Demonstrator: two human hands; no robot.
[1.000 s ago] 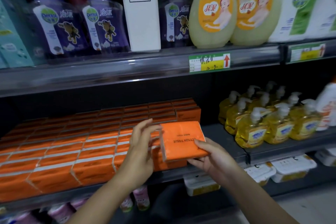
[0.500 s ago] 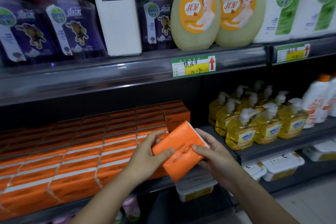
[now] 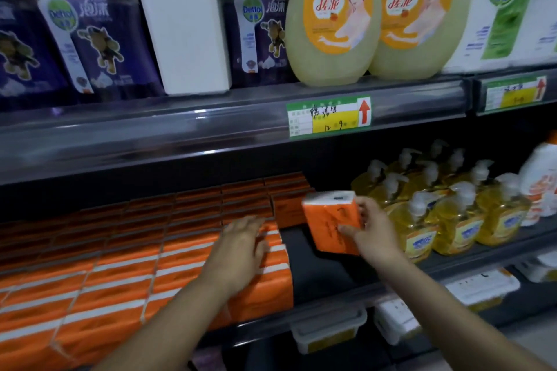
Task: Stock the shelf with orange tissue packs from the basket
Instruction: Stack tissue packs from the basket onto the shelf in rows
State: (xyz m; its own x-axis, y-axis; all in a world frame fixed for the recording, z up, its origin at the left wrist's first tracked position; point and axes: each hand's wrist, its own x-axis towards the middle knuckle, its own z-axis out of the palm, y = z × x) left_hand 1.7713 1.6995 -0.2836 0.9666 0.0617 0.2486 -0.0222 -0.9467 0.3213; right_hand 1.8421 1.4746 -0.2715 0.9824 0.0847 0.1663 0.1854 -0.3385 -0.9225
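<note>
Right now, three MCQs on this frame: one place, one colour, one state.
1. Where is the held tissue pack?
A. over the bare shelf gap beside the pump bottles
B. on the top shelf
C. in a basket
2. What colour is the arrow on the price tag?
A. blue
B. red
C. black
3. What is the left hand doing?
A. gripping a bottle
B. lying flat on the stacked packs
C. out of view
Answers: 1 A, the right hand holds it there; 2 B, the arrow shows red; 3 B, its fingers are straight on the orange row.
</note>
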